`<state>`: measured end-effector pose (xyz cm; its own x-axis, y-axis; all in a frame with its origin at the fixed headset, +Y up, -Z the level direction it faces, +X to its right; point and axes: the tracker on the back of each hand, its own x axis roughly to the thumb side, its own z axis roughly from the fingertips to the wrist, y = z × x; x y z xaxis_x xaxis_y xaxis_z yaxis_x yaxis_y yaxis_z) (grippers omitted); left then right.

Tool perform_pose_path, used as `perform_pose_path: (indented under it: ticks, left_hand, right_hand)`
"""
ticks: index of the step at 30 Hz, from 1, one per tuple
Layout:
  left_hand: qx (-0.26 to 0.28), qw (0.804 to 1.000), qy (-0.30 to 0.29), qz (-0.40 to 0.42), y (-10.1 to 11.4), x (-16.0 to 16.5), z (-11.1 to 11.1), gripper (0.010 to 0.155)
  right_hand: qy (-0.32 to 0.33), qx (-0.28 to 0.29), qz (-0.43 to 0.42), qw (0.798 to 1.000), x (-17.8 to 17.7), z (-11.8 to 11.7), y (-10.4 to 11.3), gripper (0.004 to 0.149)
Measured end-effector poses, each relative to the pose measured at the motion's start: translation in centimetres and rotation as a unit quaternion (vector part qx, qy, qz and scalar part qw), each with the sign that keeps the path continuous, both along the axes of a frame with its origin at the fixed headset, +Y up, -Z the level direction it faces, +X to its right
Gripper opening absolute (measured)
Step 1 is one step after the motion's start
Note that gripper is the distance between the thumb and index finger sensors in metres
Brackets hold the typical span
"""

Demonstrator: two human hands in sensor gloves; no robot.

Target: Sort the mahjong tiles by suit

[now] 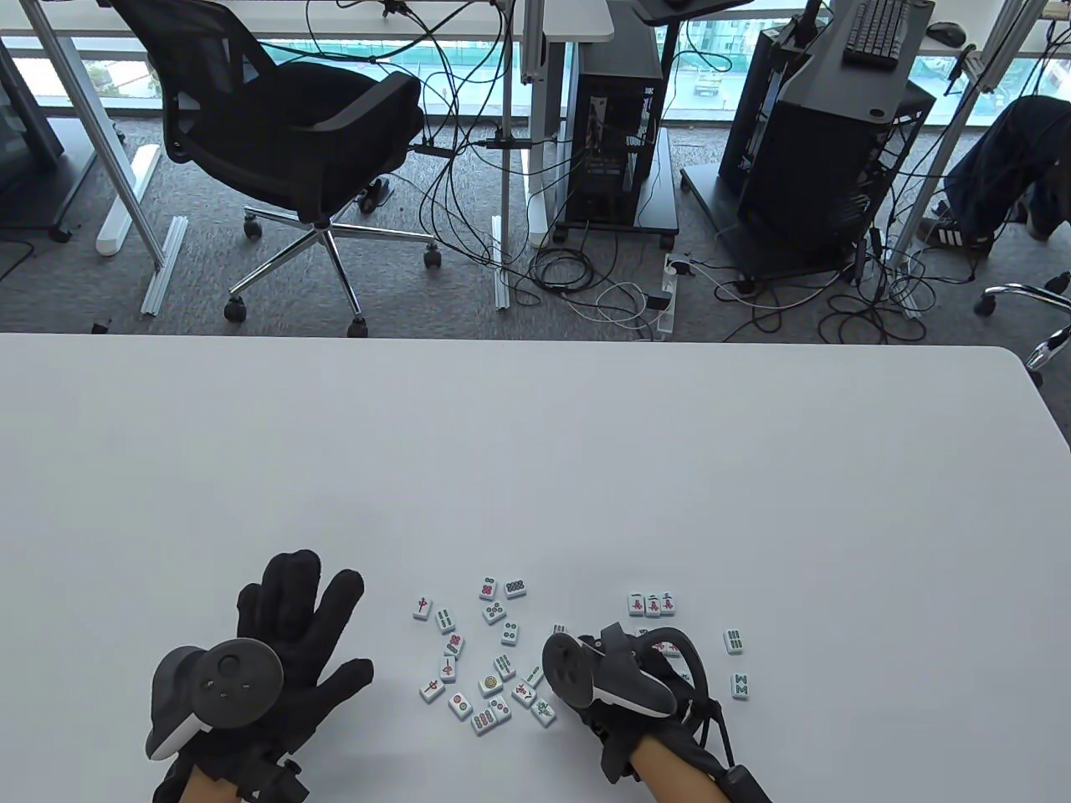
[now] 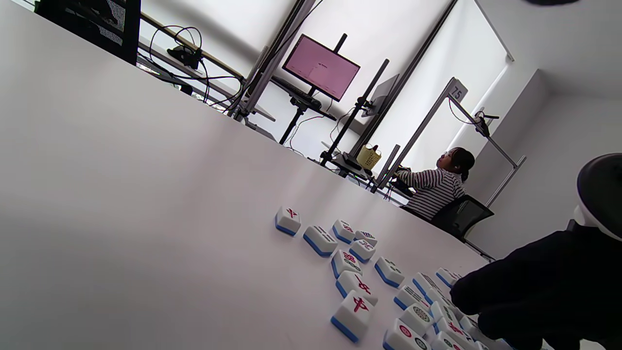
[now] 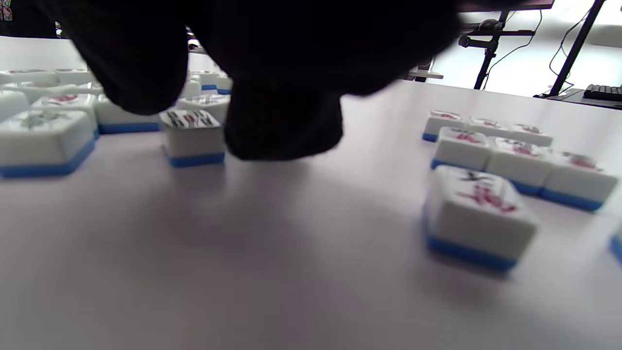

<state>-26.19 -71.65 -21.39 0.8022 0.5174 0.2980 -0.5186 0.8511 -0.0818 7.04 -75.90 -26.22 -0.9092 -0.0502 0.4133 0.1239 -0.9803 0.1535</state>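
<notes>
Several white mahjong tiles with blue backs lie face up in a loose cluster (image 1: pixel 485 661) between my hands. To its right stands a row of three character tiles (image 1: pixel 651 603), with two bamboo tiles (image 1: pixel 734 641) farther right. My left hand (image 1: pixel 293 619) lies flat on the table with its fingers spread, holding nothing. My right hand (image 1: pixel 623 682) sits at the cluster's right edge, its fingers hidden under the tracker. In the right wrist view its fingertips (image 3: pixel 282 121) hang down beside one tile (image 3: pixel 193 138) that stands on the table. No grip on it shows.
The white table (image 1: pixel 535 460) stretches far beyond the tiles. More sorted tiles (image 3: pixel 515 160) and one single tile (image 3: pixel 478 214) lie right of my right hand. Past the far edge are an office chair (image 1: pixel 293 125) and cables. A person (image 2: pixel 437 187) sits at a desk far off.
</notes>
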Motion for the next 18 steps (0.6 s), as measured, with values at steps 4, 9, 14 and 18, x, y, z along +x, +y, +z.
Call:
perform_pose_path:
  ticks: [4, 9, 14, 18]
  left_hand:
    - [0.001, 1.000, -0.001, 0.001, 0.0, 0.0, 0.0, 0.082]
    - [0.002, 1.000, 0.000, 0.002, 0.0, 0.0, 0.0, 0.082]
    - [0.002, 1.000, 0.002, 0.004, 0.0, -0.1, 0.0, 0.082]
    - [0.001, 1.000, 0.002, 0.002, 0.0, -0.1, 0.0, 0.082]
  right_hand:
    - [-0.001, 0.002, 0.016, 1.000, -0.2, 0.1, -0.3, 0.050]
    - [-0.037, -0.031, 0.014, 0.999, 0.3, 0.1, -0.2, 0.050]
    - [-0.031, 0.001, -0.012, 0.999, 0.6, 0.7, 1.0, 0.057]
    - [0.006, -0.018, 0.011, 1.000, 0.1, 1.2, 1.2, 0.062]
